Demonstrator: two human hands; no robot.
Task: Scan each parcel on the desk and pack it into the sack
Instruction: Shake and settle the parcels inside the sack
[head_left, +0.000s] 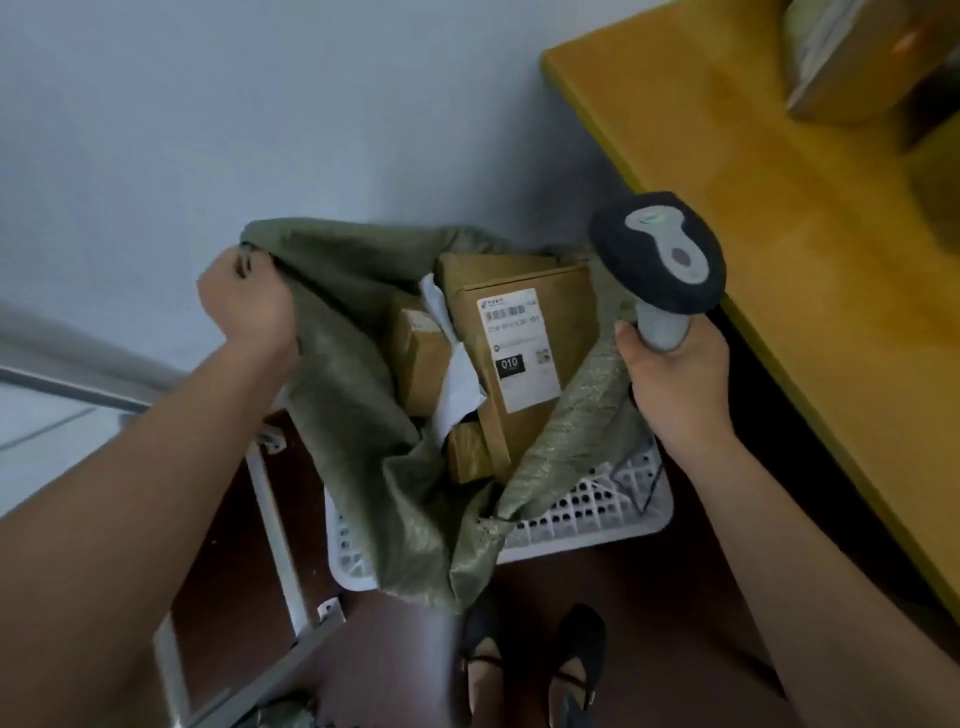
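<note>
A green woven sack (358, 415) stands open on the floor inside a white perforated basket (587, 514). My left hand (244, 301) grips the sack's rim at the upper left and holds it up. Inside lie several brown parcels; the top one (519, 364) is a flat cardboard box with a white shipping label facing up, and a smaller box (421, 358) sits to its left. My right hand (675, 374) holds the handle of a grey and black barcode scanner (660, 254) above the sack's right edge, beside the desk.
A yellow wooden desk (779, 208) runs along the right, with blurred cardboard boxes (852, 57) at its far corner. A white metal frame (280, 519) stands on the dark floor at left. My feet in dark shoes (535, 660) are below the basket. A pale wall is behind.
</note>
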